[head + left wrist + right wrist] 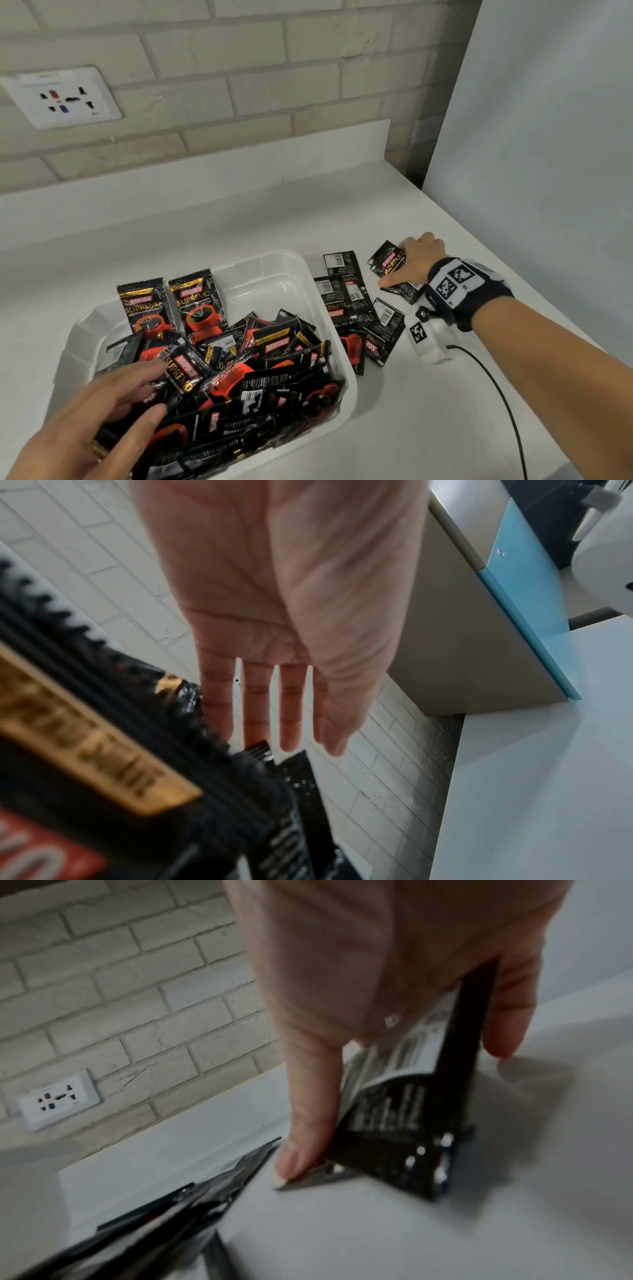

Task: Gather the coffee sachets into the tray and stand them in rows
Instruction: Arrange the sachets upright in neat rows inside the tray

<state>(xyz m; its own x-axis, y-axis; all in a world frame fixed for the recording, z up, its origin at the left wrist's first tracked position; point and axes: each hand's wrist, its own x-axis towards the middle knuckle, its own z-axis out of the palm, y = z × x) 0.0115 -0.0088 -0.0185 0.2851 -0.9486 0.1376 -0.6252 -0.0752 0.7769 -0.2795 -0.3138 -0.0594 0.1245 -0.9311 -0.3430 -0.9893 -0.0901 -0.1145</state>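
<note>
A white plastic tray point(284, 260) holds a loose heap of black-and-red coffee sachets point(260, 370). Two sachets point(144, 305) stand upright against its back left wall. My left hand point(150, 390) lies over the near left of the heap, fingers straight point(289, 723), touching the top sachets. Several loose sachets point(346, 301) lie flat on the counter right of the tray. Further right, my right hand point(394, 265) pinches one sachet point(380, 258) between thumb and fingers. In the right wrist view that sachet point(394, 1137) is tilted up, its lower edge on the counter.
The white counter point(205, 222) ends at a brick wall with a socket plate point(65, 97). A tall white panel point(531, 137) closes the right side. A white marker block point(430, 342) and black cable point(496, 387) hang below my right wrist.
</note>
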